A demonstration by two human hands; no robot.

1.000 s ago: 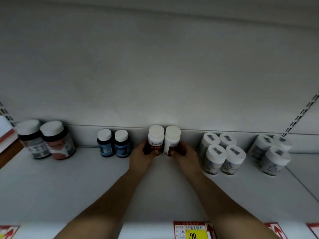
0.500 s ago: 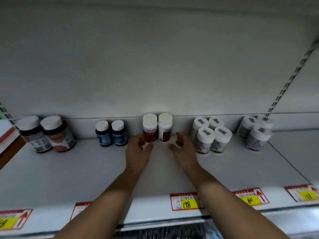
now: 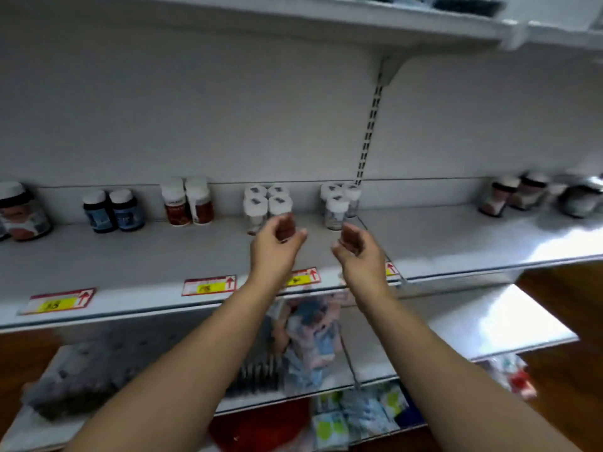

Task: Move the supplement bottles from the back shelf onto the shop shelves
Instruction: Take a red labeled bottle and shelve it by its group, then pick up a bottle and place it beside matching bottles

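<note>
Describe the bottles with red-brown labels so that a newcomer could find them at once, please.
Find the white shelf with yellow price tags on its front edge. Against its back wall stand two white-capped bottles side by side. Red-brown labels set them apart from the dark blue pair to their left and the four clear bottles to their right.

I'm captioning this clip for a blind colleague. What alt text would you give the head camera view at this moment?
A person's left hand and right hand hover empty, fingers loosely curled, in front of a white shop shelf. Along its back stand a pair of red-brown supplement bottles, a pair of blue bottles and clusters of pale bottles.
</note>
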